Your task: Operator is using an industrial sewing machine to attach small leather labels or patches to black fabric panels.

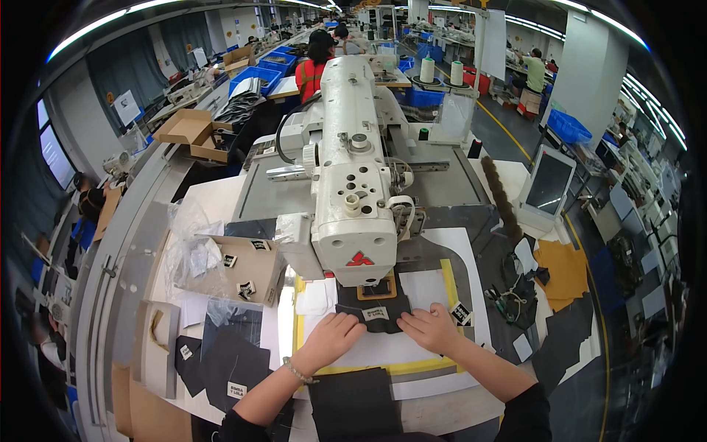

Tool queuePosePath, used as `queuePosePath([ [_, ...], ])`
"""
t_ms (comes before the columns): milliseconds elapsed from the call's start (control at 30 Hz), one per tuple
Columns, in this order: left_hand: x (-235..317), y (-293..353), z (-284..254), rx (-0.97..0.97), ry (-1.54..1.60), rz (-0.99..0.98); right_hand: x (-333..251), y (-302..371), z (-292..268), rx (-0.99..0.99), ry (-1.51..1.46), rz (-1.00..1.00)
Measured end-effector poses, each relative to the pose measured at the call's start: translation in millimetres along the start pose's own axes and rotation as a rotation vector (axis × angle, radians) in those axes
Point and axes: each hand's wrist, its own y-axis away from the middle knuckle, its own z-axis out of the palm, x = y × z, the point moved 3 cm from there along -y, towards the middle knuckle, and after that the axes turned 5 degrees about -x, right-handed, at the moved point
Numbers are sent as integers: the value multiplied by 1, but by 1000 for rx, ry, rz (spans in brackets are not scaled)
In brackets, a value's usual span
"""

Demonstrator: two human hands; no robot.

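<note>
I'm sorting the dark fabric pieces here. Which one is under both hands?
The small dark fabric piece with a white label, lying on the yellow-edged template under the sewing machine head. Left hand and right hand press its edges; the other pieces lie untouched.

We cannot see the far edge of the dark fabric piece [372,315]: it runs under the sewing machine head [352,191] at twelve o'clock. Our left hand [329,339] and right hand [429,328] cover its near corners. The label [375,313] on it is too small to make out. At six o'clock, the picture's lower edge cuts off another dark fabric piece [353,401].
</note>
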Motion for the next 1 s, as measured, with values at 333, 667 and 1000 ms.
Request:
queuePosePath([
  [333,74,52,13,-112,137,101,-43,38,-34,-6,-82,188],
  [667,71,57,4,-81,289,-318,69,147,-56,-168,146,1163],
  [1000,63,62,-8,43,195,-346,75,129,-51,-135,182,1033],
])
